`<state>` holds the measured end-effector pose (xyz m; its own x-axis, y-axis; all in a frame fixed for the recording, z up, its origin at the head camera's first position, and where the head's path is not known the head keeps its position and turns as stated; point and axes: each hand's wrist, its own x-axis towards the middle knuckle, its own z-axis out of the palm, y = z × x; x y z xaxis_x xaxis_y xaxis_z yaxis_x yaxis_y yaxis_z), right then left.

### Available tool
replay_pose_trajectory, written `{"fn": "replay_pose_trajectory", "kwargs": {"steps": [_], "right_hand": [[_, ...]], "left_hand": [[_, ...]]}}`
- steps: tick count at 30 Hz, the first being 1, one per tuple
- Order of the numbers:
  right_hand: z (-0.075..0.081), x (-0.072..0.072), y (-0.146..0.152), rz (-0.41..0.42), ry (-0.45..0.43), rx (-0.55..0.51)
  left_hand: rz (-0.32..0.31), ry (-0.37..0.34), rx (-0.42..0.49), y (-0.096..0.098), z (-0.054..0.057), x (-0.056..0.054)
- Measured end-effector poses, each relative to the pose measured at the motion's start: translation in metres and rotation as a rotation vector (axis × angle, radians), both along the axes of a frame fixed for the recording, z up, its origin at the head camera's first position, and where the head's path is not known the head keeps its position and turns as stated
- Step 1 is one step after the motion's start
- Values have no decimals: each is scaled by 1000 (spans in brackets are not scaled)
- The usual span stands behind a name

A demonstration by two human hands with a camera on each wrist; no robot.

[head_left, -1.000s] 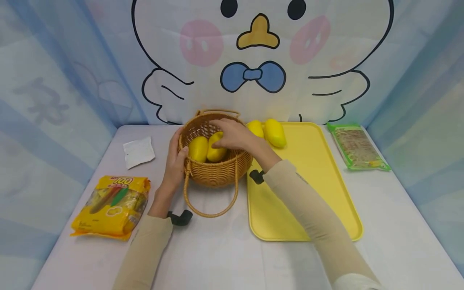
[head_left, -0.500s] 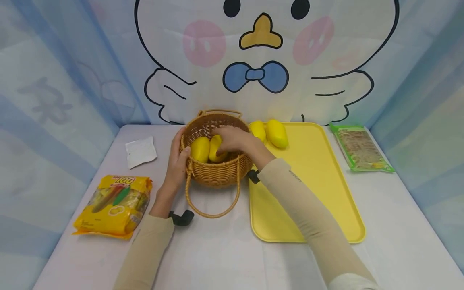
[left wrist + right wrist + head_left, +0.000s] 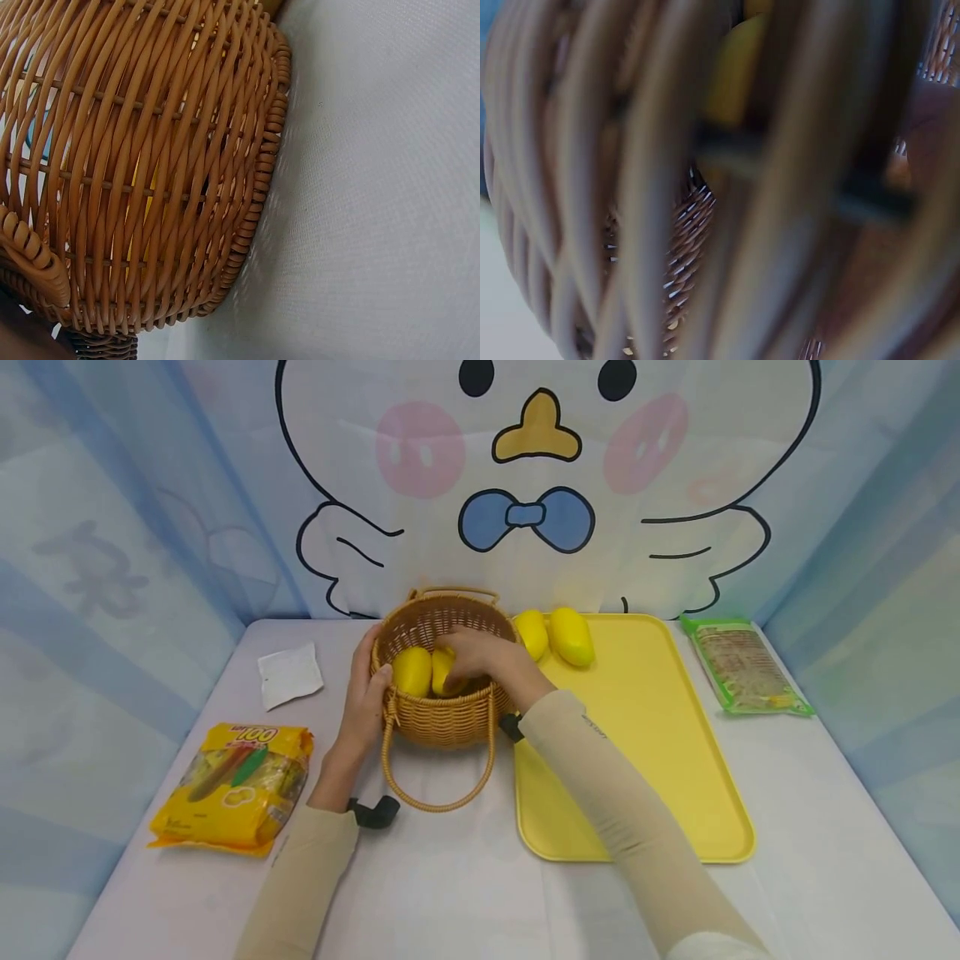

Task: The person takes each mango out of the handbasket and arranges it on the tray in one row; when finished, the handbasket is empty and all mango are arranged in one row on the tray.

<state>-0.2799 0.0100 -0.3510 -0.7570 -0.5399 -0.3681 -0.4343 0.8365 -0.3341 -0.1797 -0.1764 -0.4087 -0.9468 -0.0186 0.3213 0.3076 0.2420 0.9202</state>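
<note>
The right-hand mango (image 3: 442, 670) lies inside the wicker basket (image 3: 446, 724), just beside the left-hand mango (image 3: 412, 672). The right hand (image 3: 478, 657) reaches in over the basket's right side and appears to hold it, thumb on the near side and fingers over the top; the underside of that grip is hidden. The left hand (image 3: 365, 700) steadies the basket by its left rim, thumb over the edge.

The step in hand looks like handling this mango within the basket; whether it is being set down or picked up cannot be told. The next move seems to call for a steady basket and a wrist raised enough to clear the right rim. That wall is the main obstacle: the right wrist view is filled by blurred weave, very close. The left-hand mango also leaves little finger room. The near handle (image 3: 438, 811) hangs toward the near side, away from the right hand.

To the right, the yellow tray (image 3: 630, 752) bears two more mangoes (image 3: 572, 637) at its far left corner. Farther right lies a green-edged packet (image 3: 746, 666). Left of the basket are a white packet (image 3: 290, 676) and, nearer, a yellow candy bag (image 3: 232, 789), both well clear of the hands.
</note>
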Motion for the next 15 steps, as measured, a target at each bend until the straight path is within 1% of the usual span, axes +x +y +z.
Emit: {"fn": "replay_pose_trajectory", "kwargs": {"steps": [4, 9, 15], "right_hand": [[0, 1, 0, -2, -23, 2], [0, 0, 1, 0, -45, 12], [-1, -1, 1, 9, -68, 18]], "left_hand": [[5, -6, -18, 5, 14, 8], [0, -12, -19, 6, 17, 10], [-10, -11, -6, 6, 13, 8]]}}
